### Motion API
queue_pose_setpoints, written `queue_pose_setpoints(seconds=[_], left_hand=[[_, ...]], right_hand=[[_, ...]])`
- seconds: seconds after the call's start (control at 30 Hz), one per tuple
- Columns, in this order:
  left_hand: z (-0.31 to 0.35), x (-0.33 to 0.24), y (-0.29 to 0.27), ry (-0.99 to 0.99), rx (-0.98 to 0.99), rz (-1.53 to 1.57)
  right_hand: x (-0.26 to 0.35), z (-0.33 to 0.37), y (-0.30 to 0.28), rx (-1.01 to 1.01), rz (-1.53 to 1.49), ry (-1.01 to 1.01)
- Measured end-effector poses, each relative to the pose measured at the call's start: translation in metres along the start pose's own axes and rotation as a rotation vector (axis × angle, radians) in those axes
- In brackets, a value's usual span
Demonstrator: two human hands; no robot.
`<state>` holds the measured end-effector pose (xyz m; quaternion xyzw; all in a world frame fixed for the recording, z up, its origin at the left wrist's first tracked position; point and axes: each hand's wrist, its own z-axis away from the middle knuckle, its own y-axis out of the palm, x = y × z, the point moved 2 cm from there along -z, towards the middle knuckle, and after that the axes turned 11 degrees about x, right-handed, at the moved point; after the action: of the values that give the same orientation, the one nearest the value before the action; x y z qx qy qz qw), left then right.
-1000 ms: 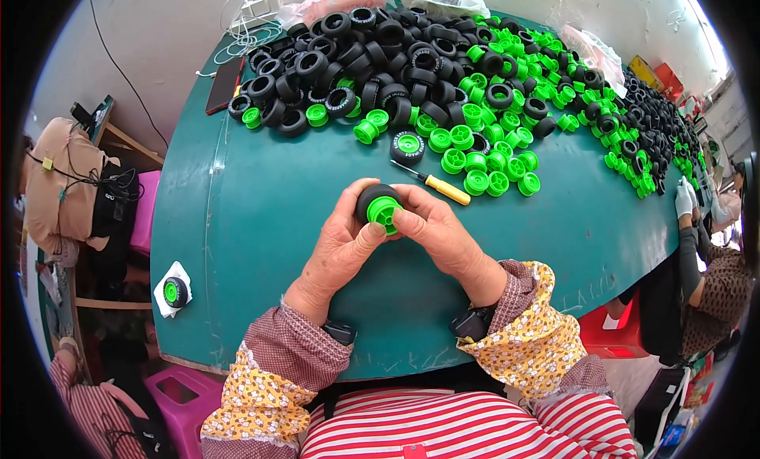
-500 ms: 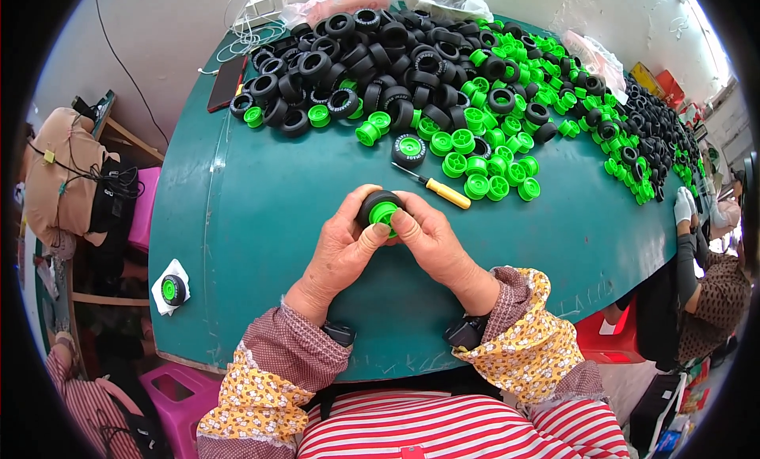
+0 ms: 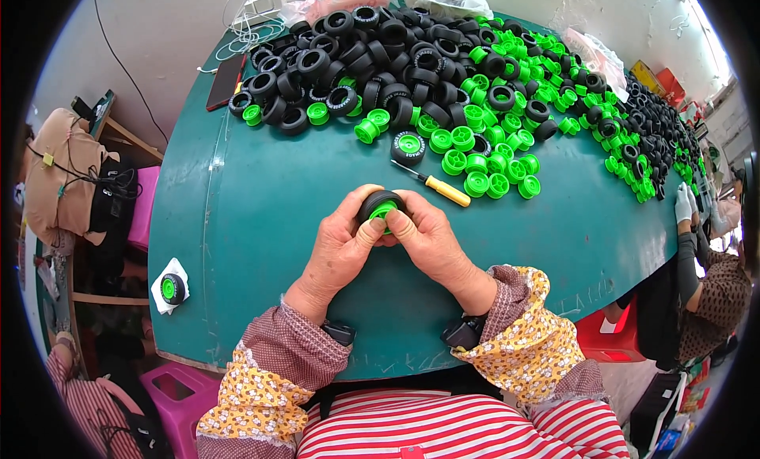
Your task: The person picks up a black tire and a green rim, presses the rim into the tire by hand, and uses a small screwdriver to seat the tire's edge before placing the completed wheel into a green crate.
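Observation:
Both hands hold one small toy wheel [image 3: 381, 205], a black rubber tyre with a green plastic hub inside. My left hand [image 3: 342, 245] grips its left side with the thumb pressed on the hub. My right hand [image 3: 428, 241] grips the right side, thumb also on the green hub. The wheel is held just above the teal table [image 3: 261, 221], near its middle. A finished wheel [image 3: 408, 146] lies flat on the table beyond my hands, and a yellow-handled screwdriver [image 3: 434, 185] lies beside it.
A heap of black tyres [image 3: 372, 55] fills the far side, with loose green hubs [image 3: 491, 134] to the right. A wheel on white paper [image 3: 171, 287] sits at the left edge. Another person [image 3: 704, 269] works at the right. A pink stool [image 3: 170, 388] stands below left.
My thumbs have shifted on the green hub and the wheel has turned slightly in my hands. Nothing else on the table has moved.

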<state>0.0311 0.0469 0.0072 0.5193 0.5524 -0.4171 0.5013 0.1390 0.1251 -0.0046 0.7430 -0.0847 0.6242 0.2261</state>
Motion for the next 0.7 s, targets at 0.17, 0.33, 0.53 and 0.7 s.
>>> queue_pose_setpoints(seconds=[0.17, 0.33, 0.53, 0.7], left_hand=[[0.001, 0.002, 0.000, 0.000, -0.027, -0.061], [0.002, 0.005, -0.001, 0.002, -0.049, -0.087], [0.000, 0.010, -0.004, 0.035, -0.103, -0.213], [-0.001, -0.003, -0.008, 0.264, -0.159, -0.889]], right_hand=[[0.001, -0.001, -0.003, 0.016, 0.036, 0.035], [0.000, -0.002, -0.003, 0.033, -0.010, 0.087], [-0.008, -0.005, -0.009, 0.025, 0.053, 0.046], [-0.002, -0.004, -0.011, -0.048, -0.022, 0.227]])
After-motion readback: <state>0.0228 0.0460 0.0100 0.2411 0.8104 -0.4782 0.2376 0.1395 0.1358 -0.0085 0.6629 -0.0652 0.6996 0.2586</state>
